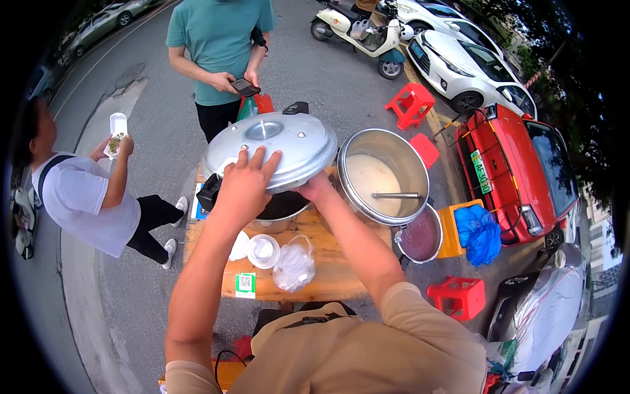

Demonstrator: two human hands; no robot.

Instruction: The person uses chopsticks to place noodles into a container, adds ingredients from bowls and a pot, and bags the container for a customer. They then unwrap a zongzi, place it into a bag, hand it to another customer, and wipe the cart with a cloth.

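Note:
A large silver lid [302, 141] is tilted over a dark pot [282, 207] on the wooden table [328, 262]. My left hand [249, 180] lies on the lid's near face, fingers spread. Under the lid's right edge is my right hand [316, 188], its fingers mostly hidden by the lid. To the right stands a steel pot [373, 174] of pale, milky food with a metal handle resting in it. Nearer me are white lids [263, 251], a clear plastic bag [293, 266] and a green-framed code card [245, 284].
A pot of purplish food [420, 234] and blue bags [477, 233] are at the right, near red stools [456, 297]. One person [220, 56] stands across the table with a phone; another [85, 197] at left holds a food box [116, 138]. Vehicles are parked behind.

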